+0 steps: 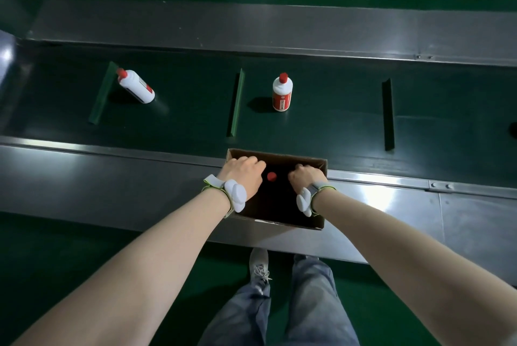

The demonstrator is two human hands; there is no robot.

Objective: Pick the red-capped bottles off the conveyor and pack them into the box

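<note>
Nearest, the left hand and right hand are curled inside the box, each grip's contents unseen, beside a packed red cap. Beyond, on the conveyor, one upright bottle and one tipped bottle are left for picking.

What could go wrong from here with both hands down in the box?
The left bottle looks tipped against a cleat and may roll when grabbed. The upright bottle could ride past while the left hand and right hand are in the box. The box overhangs the ledge and might slip off.
</note>
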